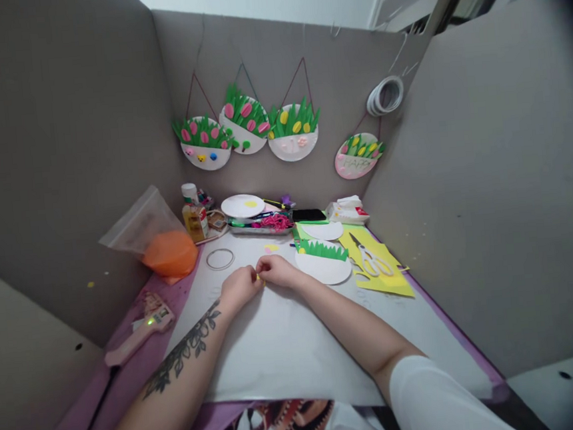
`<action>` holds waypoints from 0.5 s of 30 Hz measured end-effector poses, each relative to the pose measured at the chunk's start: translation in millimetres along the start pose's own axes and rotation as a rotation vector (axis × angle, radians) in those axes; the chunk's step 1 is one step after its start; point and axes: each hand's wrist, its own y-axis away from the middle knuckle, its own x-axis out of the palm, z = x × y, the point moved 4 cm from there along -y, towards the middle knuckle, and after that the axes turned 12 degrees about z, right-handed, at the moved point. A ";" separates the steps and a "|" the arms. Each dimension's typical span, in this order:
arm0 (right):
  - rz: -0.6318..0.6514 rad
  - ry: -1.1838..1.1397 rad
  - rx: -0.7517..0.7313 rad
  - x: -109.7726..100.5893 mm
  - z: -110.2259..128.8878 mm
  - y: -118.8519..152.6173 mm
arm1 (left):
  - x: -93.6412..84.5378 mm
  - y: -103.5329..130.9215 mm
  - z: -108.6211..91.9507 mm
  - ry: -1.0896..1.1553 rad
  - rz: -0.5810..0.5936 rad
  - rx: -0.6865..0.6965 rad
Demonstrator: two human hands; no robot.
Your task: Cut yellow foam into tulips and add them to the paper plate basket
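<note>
Over the middle of the white work sheet, my left hand [241, 288] and my right hand [279, 271] meet at the fingertips. Both are closed in a pinch on a small yellow paper piece [261, 280], mostly hidden by the fingers. Just right of my right hand lies a white paper-plate pocket [324, 270] edged with green paper grass [323, 249]. Small pink and yellow paper scraps [271, 248] rest beyond my hands. Farther right, white-handled scissors [371, 260] lie partly spread on a cut sheet of yellow paper [390, 287].
At left are a pink glue gun [141, 335] with a cord, an orange-filled zip bag [169, 252], a glue bottle [195, 219] and a metal ring [220, 259]. A supply tray [260, 229] bears a white plate [242, 206]. Decorated plates [294, 146] hang on the grey partition.
</note>
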 end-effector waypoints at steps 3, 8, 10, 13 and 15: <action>-0.198 -0.161 -0.063 -6.6 -3.9 7.6 | -1.0 -3.9 -0.7 0.254 0.001 0.103; -0.402 -0.360 -0.140 -18.1 -3.2 17.6 | -10.2 -2.1 -12.1 0.546 -0.122 0.245; -0.434 -0.476 -0.171 -19.5 -3.5 20.0 | -14.0 0.2 -16.4 0.569 -0.160 0.263; -0.384 -0.659 -0.167 -18.2 -6.6 21.4 | -16.3 2.3 -20.0 0.609 -0.130 0.269; -0.324 -0.753 -0.176 -18.0 -7.8 22.7 | -16.2 3.2 -21.5 0.658 -0.064 0.268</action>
